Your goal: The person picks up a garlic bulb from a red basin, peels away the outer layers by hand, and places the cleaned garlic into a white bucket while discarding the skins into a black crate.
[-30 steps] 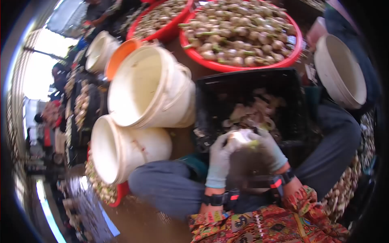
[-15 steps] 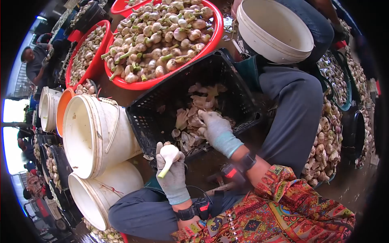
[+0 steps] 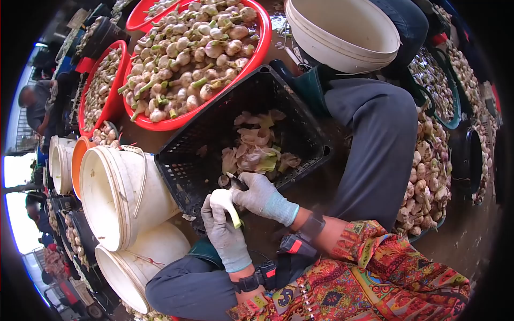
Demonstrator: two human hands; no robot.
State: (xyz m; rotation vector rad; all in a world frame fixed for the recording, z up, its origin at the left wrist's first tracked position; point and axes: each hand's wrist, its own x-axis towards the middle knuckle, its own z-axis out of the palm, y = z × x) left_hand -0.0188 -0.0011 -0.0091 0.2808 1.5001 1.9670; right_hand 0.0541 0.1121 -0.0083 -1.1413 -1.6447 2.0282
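Observation:
My left hand (image 3: 225, 239), in a grey glove, is closed around a white peeled garlic bulb (image 3: 220, 198) whose green-tipped stem points down and to the right. My right hand (image 3: 262, 198), gloved too, is closed on a small knife (image 3: 236, 183), only partly visible, with a pale tip and a dark part beside the fingers. Its fingers are right next to the bulb's stem. Both hands are at the near edge of a black plastic crate (image 3: 184, 174). Loose garlic skins (image 3: 254, 150) lie in the crate.
A big red tub (image 3: 263, 45) heaped with unpeeled garlic stands behind the crate. White buckets (image 3: 158, 179) lie tilted at the left, and another white bucket (image 3: 342, 51) is at the back right. Garlic bulbs (image 3: 425, 182) are piled beyond my right knee. Other people sit farther off.
My right hand has left the skins in the crate and come to the bulb, with the knife now visible. The bulb has turned so its stem points right. The view has shifted slightly.

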